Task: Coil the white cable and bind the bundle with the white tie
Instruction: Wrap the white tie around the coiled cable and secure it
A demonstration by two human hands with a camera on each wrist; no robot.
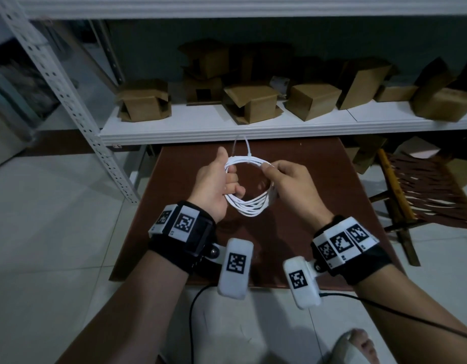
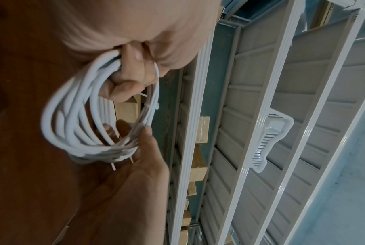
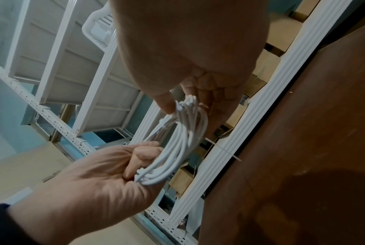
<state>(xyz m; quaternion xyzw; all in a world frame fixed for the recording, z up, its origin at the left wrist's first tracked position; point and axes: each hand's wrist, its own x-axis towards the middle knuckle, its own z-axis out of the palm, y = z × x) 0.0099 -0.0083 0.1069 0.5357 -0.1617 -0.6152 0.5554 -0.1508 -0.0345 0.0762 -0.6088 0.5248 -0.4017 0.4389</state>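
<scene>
The white cable [image 1: 249, 206] is wound into a round coil of several loops, held in the air above the brown table [image 1: 174, 232]. My left hand [image 1: 218, 185] grips the coil's left side, fingers curled through the loops [image 2: 76, 116]. My right hand [image 1: 285, 179] pinches the coil's right side between thumb and fingers [image 3: 185, 119]. The white tie [image 1: 249, 155] is wrapped round the bundle at its far top, its thin tail standing up. The tie's head [image 2: 151, 107] shows between the two hands in the left wrist view.
A white metal shelf [image 1: 227, 127] with several brown cardboard boxes [image 1: 250, 103] stands just beyond the table. A perforated shelf post [image 1: 69, 101] slants at the left. A woven wooden chair [image 1: 421, 185] is at the right. A black wire [image 1: 195, 311] hangs over the tiled floor.
</scene>
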